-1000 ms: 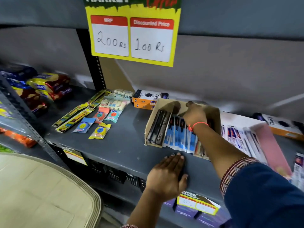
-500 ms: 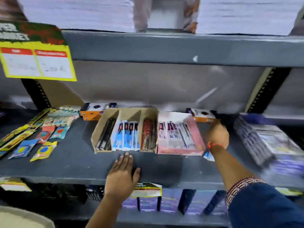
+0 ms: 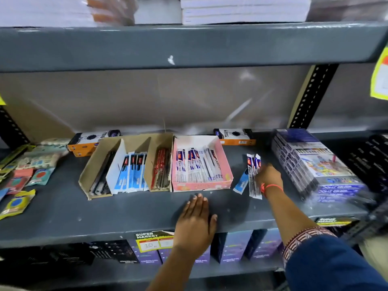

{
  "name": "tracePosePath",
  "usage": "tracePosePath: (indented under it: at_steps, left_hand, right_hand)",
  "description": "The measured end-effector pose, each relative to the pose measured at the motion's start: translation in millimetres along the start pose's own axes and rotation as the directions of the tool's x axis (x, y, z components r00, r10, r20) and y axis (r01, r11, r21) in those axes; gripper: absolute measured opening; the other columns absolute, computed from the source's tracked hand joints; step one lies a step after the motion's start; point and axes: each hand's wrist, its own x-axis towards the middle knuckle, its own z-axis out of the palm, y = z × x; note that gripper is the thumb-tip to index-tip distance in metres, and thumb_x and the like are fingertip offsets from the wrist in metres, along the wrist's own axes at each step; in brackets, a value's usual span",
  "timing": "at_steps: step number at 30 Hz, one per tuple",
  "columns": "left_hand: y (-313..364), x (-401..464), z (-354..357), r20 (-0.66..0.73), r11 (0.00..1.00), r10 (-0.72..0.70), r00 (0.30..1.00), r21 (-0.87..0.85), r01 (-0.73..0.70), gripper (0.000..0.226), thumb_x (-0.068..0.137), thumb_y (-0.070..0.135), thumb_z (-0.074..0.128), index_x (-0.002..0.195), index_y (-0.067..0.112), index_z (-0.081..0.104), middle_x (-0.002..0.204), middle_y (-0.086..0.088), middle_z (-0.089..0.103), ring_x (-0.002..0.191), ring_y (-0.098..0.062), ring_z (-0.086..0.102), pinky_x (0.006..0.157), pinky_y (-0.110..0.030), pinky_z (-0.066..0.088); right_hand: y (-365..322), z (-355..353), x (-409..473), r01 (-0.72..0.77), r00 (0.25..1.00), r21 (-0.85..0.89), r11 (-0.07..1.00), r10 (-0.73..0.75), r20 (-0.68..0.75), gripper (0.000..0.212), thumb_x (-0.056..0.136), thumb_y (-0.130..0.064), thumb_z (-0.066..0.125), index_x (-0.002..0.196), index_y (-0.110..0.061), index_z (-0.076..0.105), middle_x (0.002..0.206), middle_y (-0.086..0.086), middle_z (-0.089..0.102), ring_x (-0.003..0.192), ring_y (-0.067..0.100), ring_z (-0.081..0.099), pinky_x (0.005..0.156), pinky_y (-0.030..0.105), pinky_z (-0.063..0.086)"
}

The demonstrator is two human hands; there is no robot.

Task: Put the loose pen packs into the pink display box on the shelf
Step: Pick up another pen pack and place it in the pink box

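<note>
Head view: my right hand (image 3: 269,177) is at about 3 o'clock from the pink box (image 3: 202,184), out on the grey shelf (image 3: 126,208). Its fingers are curled around a bunch of loose packs (image 3: 253,175), white with blue and red print, which stand up on end and lean a little; their lower ends touch the shelf. One blue pack (image 3: 241,183) lies flat just at 9 o'clock of that bunch, between it and the box, and I cannot tell whether my fingers touch it.

The pink box sits open near the middle of the shelf, already holding a row of the same white packs (image 3: 195,164) lying lengthwise. Touching its 9 o'clock side is a brown box (image 3: 94,175) with three slots: black pens, blue packs, red pens.

My left hand (image 3: 194,223) lies flat and spread, palm down, on the shelf's front edge at 6 o'clock from the pink box, holding nothing.

At 3 o'clock of my right hand lies a stack of colour sets (image 3: 312,162).
</note>
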Motion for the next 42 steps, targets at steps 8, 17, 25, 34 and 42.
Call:
tracePosePath:
  at_steps: [8, 17, 25, 34, 42]
  left_hand:
    - [5, 12, 1, -0.011, 0.987, 0.132, 0.991, 0.098, -0.130, 0.050, 0.093, 0.029, 0.047, 0.133, -0.001, 0.041, 0.140, -0.019, 0.043, 0.131, -0.032, 0.039, 0.110, -0.047, 0.020]
    - [3, 15, 5, 0.032, 0.985, 0.119, 0.992, 0.119, -0.122, 0.056, 0.099, 0.038, 0.023, 0.145, 0.008, 0.012, 0.155, -0.009, 0.013, 0.143, -0.021, 0.009, 0.111, -0.029, -0.010]
    - [5, 11, -1, 0.067, 0.993, 0.078, 0.995, 0.083, -0.083, 0.052, 0.090, 0.034, 0.044, 0.132, 0.003, 0.045, 0.137, -0.015, 0.049, 0.128, -0.024, 0.044, 0.108, -0.036, 0.027]
    - [0, 14, 4, 0.097, 0.987, 0.103, 0.990, 0.113, -0.114, 0.059, 0.096, 0.042, 0.019, 0.145, 0.009, 0.012, 0.155, -0.010, 0.015, 0.143, -0.022, 0.008, 0.108, -0.031, -0.015]
    - [-10, 9, 3, 0.004, 0.988, 0.122, 0.992, 0.097, -0.122, 0.056, 0.098, 0.044, 0.023, 0.145, 0.015, 0.018, 0.155, -0.001, 0.019, 0.142, -0.013, 0.012, 0.108, -0.021, -0.006]
  right_hand:
    - [-10, 4, -10, 0.180, 0.983, -0.016, 0.983, -0.180, 0.024, 0.032, 0.085, -0.017, 0.057, 0.111, 0.001, 0.054, 0.116, 0.026, 0.061, 0.105, 0.041, 0.059, 0.084, 0.038, 0.048]
    - [-1, 5, -8, 0.220, 0.975, -0.162, 0.962, -0.217, 0.036, 0.035, 0.087, -0.009, 0.053, 0.121, -0.001, 0.050, 0.118, 0.027, 0.060, 0.112, 0.042, 0.055, 0.088, 0.041, 0.048]
    - [-12, 14, 2, 0.090, 0.991, -0.089, 0.992, -0.081, 0.103, 0.036, 0.083, 0.000, 0.055, 0.119, 0.005, 0.052, 0.118, 0.026, 0.063, 0.109, 0.039, 0.060, 0.083, 0.036, 0.048]
    - [-19, -10, -6, 0.085, 0.984, 0.255, 0.963, -0.122, 0.132, 0.034, 0.076, -0.010, 0.072, 0.051, -0.013, 0.050, 0.059, 0.004, 0.053, 0.073, 0.024, 0.049, 0.070, 0.026, 0.039]
    - [-26, -17, -67, 0.037, 0.893, 0.780, 0.625, -0.371, 0.254, 0.026, 0.086, 0.004, 0.057, 0.066, -0.012, 0.061, 0.057, 0.000, 0.061, 0.048, 0.008, 0.054, 0.045, 0.015, 0.040]
